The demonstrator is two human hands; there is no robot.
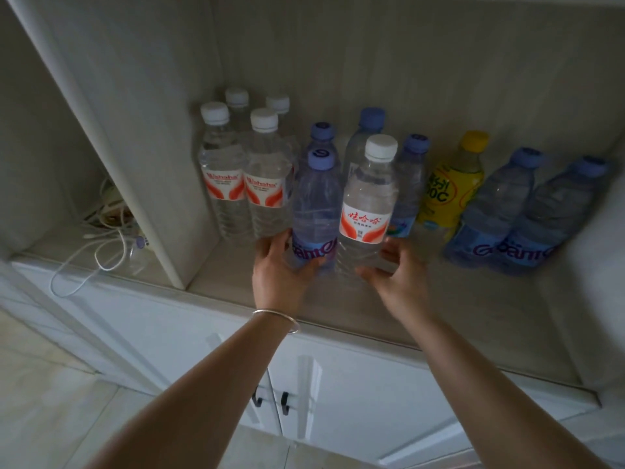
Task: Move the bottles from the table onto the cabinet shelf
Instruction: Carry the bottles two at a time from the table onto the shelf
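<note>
A tangle of white cables (101, 245) lies in the left compartment, beside the vertical divider panel (135, 184), with one loop hanging over the front edge. Below the ledge, white cabinet doors (355, 394) carry two dark handles (270, 399) side by side. A pale tiled floor (44, 401) shows at lower left.

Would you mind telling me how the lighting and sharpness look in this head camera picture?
Head view: dim, flat light; the white-capped bottle in the right hand reads sharply, the blue-capped bottles at far right are smeared, and wide-angle distortion bends the cabinet shelf edges.
</note>
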